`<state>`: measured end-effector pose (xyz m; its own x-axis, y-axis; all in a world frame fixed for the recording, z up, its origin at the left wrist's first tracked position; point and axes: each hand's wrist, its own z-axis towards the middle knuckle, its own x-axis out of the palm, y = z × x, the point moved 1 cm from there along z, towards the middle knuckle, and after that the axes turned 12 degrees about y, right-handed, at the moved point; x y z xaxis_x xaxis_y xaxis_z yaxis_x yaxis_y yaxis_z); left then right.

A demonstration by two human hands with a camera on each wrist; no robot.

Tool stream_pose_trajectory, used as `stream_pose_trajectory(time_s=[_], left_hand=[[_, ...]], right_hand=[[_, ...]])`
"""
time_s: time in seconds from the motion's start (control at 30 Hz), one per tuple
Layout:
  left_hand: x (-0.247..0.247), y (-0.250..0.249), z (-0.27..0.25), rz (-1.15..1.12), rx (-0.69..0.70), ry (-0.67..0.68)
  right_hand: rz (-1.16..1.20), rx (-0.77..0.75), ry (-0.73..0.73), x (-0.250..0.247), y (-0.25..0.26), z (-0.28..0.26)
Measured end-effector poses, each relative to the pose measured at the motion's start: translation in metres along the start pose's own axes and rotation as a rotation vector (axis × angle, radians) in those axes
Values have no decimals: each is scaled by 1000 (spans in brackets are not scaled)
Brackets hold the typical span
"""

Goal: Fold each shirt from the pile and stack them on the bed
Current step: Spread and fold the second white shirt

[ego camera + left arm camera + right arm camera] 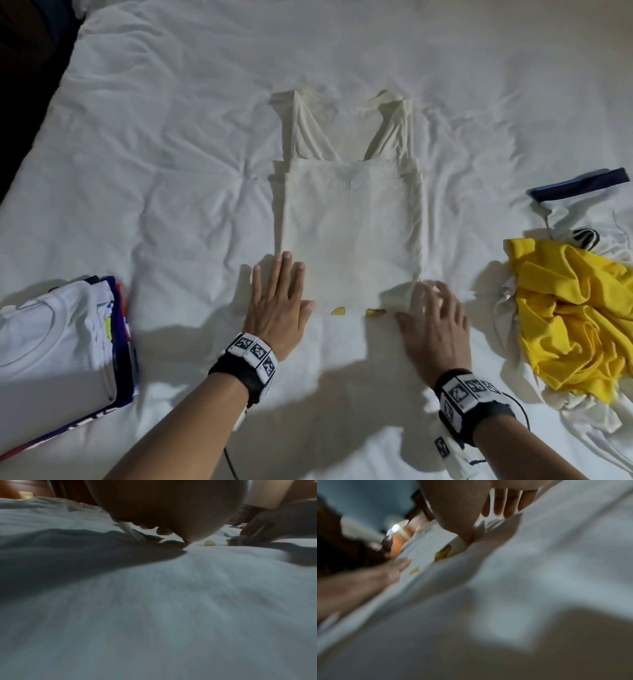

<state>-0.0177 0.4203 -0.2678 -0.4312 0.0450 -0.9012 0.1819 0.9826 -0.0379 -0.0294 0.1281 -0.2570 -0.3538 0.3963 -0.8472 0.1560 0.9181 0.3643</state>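
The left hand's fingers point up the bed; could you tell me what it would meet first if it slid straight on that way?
The left hand would slide up the cream shirt's left edge; its fingertips already overlap it.

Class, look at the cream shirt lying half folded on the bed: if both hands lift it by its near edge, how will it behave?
The cream shirt probably droops limply; it lies flat and thin. Its folded-in sides would likely fall open, since nothing pins them. It looks light: the left hand holds it flat.
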Motion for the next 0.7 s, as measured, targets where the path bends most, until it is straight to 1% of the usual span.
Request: stream_pose_trajectory(time_s=[0.07, 0.1, 0.13, 0.2, 0.3, 0.33, 0.43, 0.47, 0.53, 0.63, 0.67, 0.7], left_hand=[[5, -3, -12, 25, 112, -4], [9, -4, -17, 25, 151, -2], [14, -5, -21, 18, 159, -1], [21, -7, -25, 0, 121, 4], [23, -10, -22, -15, 87, 6], [24, -10, -22, -22, 86, 0], [26, -9, -20, -30, 87, -6], [27, -9, -19, -26, 85, -7], [28, -9, -19, -15, 82, -5], [29, -8, -18, -12, 79, -13], [29, -9, -18, -16, 73, -12], [29, -9, -17, -16, 66, -12]], right_hand=[[185, 157, -58, -2, 2, -4], [288, 202, -66, -2, 4, -6], [392, 223, -81, -2, 4, -7], [554, 228, -120, -6, 7, -10], [655, 266, -146, -8, 12, -11], [648, 293, -118, -7, 13, -10], [531, 423, 11, -5, 3, -4], [492, 444, 25, -6, -2, -2], [407, 433, 36, -12, -13, 2], [215, 452, 166, -29, -9, 7], [172, 468, 178, -34, -5, 9], [138, 468, 142, -38, 2, 10]])
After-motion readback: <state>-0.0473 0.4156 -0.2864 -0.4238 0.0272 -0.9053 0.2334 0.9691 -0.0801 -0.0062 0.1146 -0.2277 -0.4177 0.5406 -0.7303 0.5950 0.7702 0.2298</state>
